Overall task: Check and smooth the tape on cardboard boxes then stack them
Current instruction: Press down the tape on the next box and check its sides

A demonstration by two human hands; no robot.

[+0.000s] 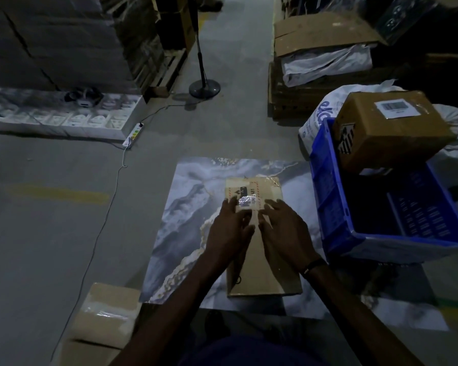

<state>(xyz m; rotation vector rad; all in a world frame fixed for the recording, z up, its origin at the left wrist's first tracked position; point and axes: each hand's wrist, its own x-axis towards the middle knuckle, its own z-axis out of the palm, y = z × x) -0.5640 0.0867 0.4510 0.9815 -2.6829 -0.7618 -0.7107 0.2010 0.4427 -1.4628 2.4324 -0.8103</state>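
Both hands flat, fingers extended, gripping nothing: left hand (229, 228) and right hand (283, 228) press side by side on the taped cardboard box (265, 270) on the marble-pattern worktop (180, 207).

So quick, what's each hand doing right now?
Left hand: open, fingers flat on the cardboard box.
Right hand: open, pressing the same box.

Flat box (262, 265) lies on slab (185, 207), centre; both hands, left hand (229, 228) & right hand (283, 231), on top of it. Crate (325, 207) to slab's right w/ second box (391, 130) propped on its far rim. Taped boxes (103, 315) near-left of slab; fan stand (204, 87) behind.
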